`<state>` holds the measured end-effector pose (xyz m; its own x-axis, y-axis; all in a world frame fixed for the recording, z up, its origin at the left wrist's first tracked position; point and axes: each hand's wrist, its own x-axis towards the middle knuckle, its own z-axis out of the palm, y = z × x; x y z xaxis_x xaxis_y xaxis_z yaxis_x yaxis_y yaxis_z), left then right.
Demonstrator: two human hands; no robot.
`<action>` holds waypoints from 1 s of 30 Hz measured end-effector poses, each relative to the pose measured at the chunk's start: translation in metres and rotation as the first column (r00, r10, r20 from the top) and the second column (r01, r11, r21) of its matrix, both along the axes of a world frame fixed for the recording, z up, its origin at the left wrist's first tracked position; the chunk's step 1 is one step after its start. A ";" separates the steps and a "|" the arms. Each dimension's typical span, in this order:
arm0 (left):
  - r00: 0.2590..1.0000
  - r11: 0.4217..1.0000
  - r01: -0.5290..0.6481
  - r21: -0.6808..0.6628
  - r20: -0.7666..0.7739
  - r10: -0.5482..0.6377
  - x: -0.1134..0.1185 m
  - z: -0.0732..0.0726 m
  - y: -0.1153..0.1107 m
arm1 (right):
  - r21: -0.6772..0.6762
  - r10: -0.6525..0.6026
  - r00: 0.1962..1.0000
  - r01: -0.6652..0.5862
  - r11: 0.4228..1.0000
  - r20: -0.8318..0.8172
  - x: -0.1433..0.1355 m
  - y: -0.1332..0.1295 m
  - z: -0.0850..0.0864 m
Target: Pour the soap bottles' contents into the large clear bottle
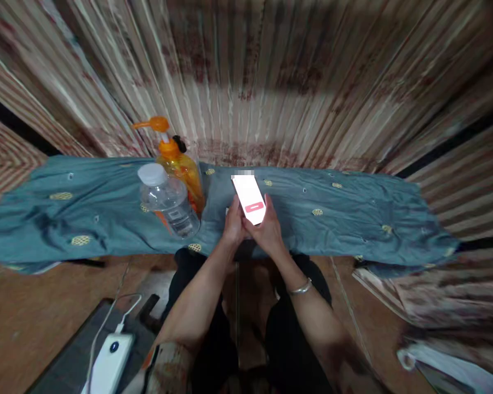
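Note:
A smartphone with a bright white screen and a red button near its lower end is held over the table. My left hand is closed along its left side and underneath. From the right, my right hand grips the lower right edge, its thumb close to the bottom of the screen. The undersides of both hands are hidden. Left of the hands stands a clear plastic bottle with a white cap. Just behind it is an orange pump bottle with yellow-orange contents.
A teal cloth with yellow pineapple prints covers the narrow table. Pleated striped curtains hang behind it. At the lower left, a white power bank with a cable lies on a dark surface. White fabric lies at the lower right.

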<state>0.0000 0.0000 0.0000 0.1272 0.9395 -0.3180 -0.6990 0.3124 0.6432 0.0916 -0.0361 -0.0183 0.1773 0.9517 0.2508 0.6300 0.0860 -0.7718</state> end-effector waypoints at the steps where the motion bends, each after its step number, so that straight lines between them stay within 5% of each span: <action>1: 1.000 1.000 0.010 -0.001 0.004 -0.010 0.001 -0.001 0.000 | -0.001 0.000 1.000 0.000 1.000 0.001 0.002 0.001 0.001; 8: 0.999 0.996 0.005 0.089 -0.035 -0.002 0.013 -0.010 0.004 | -0.017 -0.010 1.000 0.010 1.000 -0.009 0.026 0.007 0.013; 15: 0.948 0.979 0.149 0.142 -0.302 -0.101 0.019 -0.023 0.002 | -0.021 -0.071 0.996 0.070 0.997 -0.047 0.054 -0.007 0.016; 22: 0.804 0.927 0.281 0.247 -0.589 -0.087 0.015 -0.030 0.003 | -0.047 -0.193 0.979 0.191 0.981 -0.065 0.093 -0.025 -0.006; 30: 0.766 0.936 0.253 0.244 -0.642 -0.039 0.007 -0.035 0.006 | -0.102 -0.421 0.907 0.418 0.903 -0.013 0.177 -0.044 -0.030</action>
<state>0.0069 0.0056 -0.0350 0.1466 0.9856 -0.0839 -0.0760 0.0957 0.9925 0.2691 -0.0801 -0.0487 0.5724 0.8061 0.1504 0.5652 -0.2549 -0.7846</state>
